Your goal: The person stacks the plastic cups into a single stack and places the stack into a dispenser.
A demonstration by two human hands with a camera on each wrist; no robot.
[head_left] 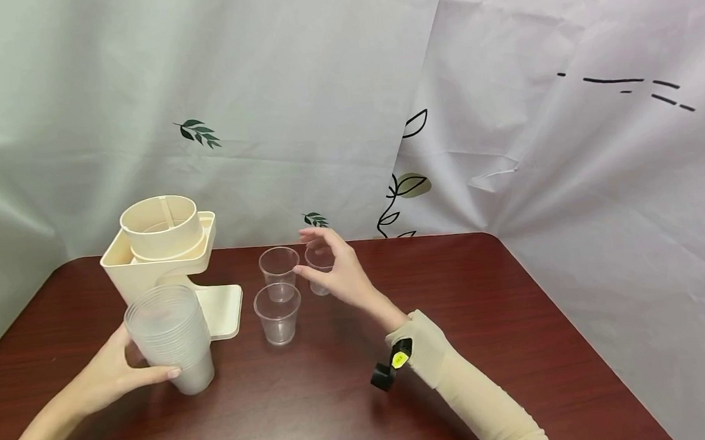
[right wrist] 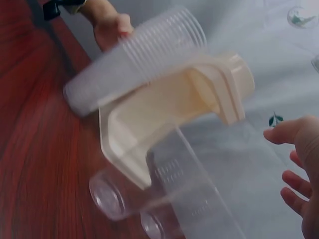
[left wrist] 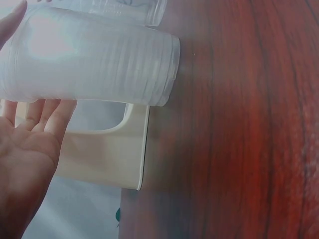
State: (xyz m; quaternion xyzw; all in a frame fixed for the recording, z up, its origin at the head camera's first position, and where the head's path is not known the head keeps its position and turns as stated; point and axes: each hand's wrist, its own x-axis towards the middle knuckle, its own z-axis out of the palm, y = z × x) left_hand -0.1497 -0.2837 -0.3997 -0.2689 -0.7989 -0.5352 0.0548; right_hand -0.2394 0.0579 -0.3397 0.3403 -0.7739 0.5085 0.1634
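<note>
In the head view, my left hand [head_left: 106, 374] grips a tall stack of nested clear plastic cups [head_left: 175, 337], thumb across the near side. The left wrist view has the fingers [left wrist: 55, 117] against the stack's side. Whether its base touches the table cannot be told. Three single clear cups stand upright: a near cup [head_left: 278, 315], a cup behind it [head_left: 278, 264], and a back right cup [head_left: 320, 257]. My right hand [head_left: 340, 269] is at the back right cup, partly covering it, thumb and fingers spread apart. In the right wrist view nothing lies between its fingers [right wrist: 299, 184].
Behind the stack stands a cream plastic holder [head_left: 166, 259] with a round tub on top and a flat base plate [head_left: 225, 309]. All rests on a dark red-brown wooden table [head_left: 445, 289]. A pale curtain [head_left: 293, 100] with leaf prints hangs along the back edge.
</note>
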